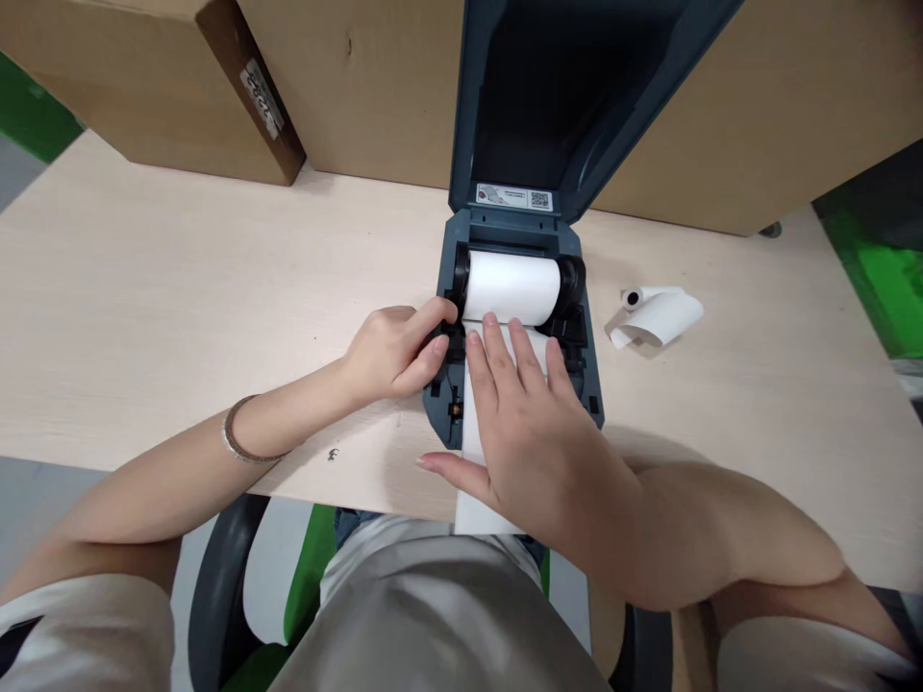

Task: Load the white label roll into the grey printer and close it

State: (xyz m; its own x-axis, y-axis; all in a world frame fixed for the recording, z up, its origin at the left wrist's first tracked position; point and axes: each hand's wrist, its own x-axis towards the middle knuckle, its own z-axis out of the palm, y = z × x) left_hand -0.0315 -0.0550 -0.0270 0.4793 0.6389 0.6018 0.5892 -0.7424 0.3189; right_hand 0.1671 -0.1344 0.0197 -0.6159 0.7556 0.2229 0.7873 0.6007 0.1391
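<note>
A dark blue-grey label printer (pixel 592 384) stands on the table with its lid (pixel 461 115) raised. Inside it, a white paper roll (pixel 513 286) sits between black holders, and its loose paper strip (pixel 476 519) runs forward past the table's front edge. My right hand (pixel 530 423) lies flat on this strip, fingers spread and pointing at the roll, covering part of the printer's front. At the printer's left side, my left hand (pixel 396 351) has its index finger and thumb on the edge beside the roll holder, the other fingers curled.
To the right of the printer lies a small paper roll with a dark core (pixel 660 312), partly unwound. Cardboard boxes (pixel 375 96) stand along the back of the pale table (pixel 180 288), one behind the lid. A chair's black armrest (pixel 223 586) is below the front edge.
</note>
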